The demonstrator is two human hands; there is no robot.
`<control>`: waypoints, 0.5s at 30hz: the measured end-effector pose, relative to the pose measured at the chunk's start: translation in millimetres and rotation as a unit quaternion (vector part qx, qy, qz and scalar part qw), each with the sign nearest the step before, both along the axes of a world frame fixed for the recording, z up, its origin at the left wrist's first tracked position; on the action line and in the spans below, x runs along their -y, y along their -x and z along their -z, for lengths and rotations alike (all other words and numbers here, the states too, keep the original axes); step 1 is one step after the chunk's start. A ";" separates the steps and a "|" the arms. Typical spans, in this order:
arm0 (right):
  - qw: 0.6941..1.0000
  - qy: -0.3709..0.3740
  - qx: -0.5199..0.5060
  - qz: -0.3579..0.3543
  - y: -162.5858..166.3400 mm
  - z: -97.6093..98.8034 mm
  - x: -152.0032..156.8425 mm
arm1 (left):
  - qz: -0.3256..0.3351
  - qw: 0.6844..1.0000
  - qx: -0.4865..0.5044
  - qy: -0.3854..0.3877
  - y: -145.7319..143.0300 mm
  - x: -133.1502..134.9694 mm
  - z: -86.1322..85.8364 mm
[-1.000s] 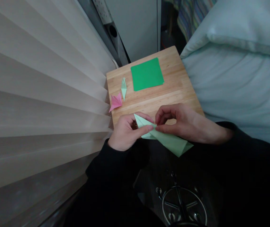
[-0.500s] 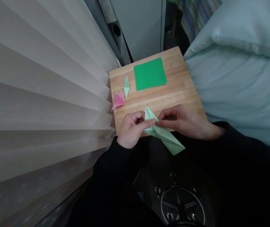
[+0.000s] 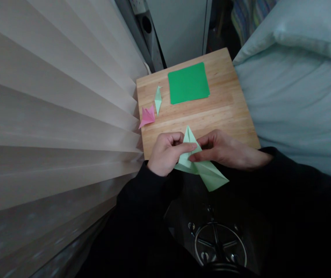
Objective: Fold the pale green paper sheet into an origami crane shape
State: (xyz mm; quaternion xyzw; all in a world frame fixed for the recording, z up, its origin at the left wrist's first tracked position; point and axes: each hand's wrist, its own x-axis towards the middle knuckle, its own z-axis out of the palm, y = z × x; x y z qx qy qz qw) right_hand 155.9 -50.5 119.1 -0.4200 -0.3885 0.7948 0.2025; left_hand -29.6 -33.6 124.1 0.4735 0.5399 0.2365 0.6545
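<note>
A light green folded paper (image 3: 207, 173) sits between both my hands at the near edge of the wooden table (image 3: 226, 108). My left hand (image 3: 165, 154) pinches it from the left, thumb on top. From the right, my right hand (image 3: 226, 150) is closed on the same paper. One point of the paper sticks up between the hands; a longer point hangs down toward my lap.
A dark green paper square (image 3: 188, 82) lies at the table's far middle. A small pale green folded piece (image 3: 157, 100) and a pink folded piece (image 3: 147, 116) lie at the left edge. Pleated blinds (image 3: 52, 116) stand left, a bed (image 3: 299, 88) right, a chair base (image 3: 220, 247) below.
The paper has turned in my hands: its upper point has swung from pointing left to pointing up. My hands have shifted slightly right and closer together.
</note>
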 end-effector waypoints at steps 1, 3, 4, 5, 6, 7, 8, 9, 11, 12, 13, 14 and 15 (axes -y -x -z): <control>1.000 -0.001 -0.001 -0.001 0.0 0.4 0.1 | 0.003 1.000 -0.002 -0.002 0.2 -0.1 -0.3; 1.000 -0.009 0.004 -0.007 -0.6 0.8 0.3 | 0.008 1.000 -0.009 -0.008 0.5 -0.6 -1.0; 1.000 -0.016 0.010 -0.011 -1.1 0.7 0.3 | 0.011 1.000 -0.015 -0.014 0.8 -1.1 -1.3; 0.999 -0.025 0.018 -0.012 -1.6 0.5 0.4 | 0.012 0.999 -0.021 -0.021 1.3 -1.6 -1.7; 0.999 -0.034 0.025 -0.012 -2.1 0.3 0.3 | 0.014 0.999 -0.029 -0.029 1.8 -2.2 -2.0; 0.998 -0.043 0.033 -0.011 -2.5 0.1 0.3 | 0.016 0.999 -0.037 -0.035 2.5 -2.9 -2.3; 0.998 -0.051 0.040 -0.011 -2.7 0.1 0.2 | 0.018 0.998 -0.043 -0.039 3.1 -3.4 -2.5; 0.997 -0.058 0.044 -0.011 -2.8 0.3 0.2 | 0.021 0.998 -0.047 -0.041 3.7 -3.7 -2.7; 0.997 -0.064 0.048 -0.016 -2.6 1.0 0.4 | 0.029 0.998 -0.048 -0.039 4.3 -3.8 -2.9; 0.997 -0.062 0.047 -0.020 -2.5 1.3 0.5 | 0.033 0.998 -0.045 -0.037 4.3 -3.6 -3.0; 0.997 -0.058 0.044 -0.024 -2.4 1.5 0.7 | 0.035 0.998 -0.043 -0.037 4.1 -3.2 -3.1; 0.998 -0.052 0.039 -0.025 -2.5 1.4 0.9 | 0.037 0.998 -0.041 -0.039 3.7 -2.9 -3.2; 0.998 -0.046 0.036 -0.024 -2.7 1.0 0.9 | 0.037 0.997 -0.041 -0.045 3.1 -2.6 -3.5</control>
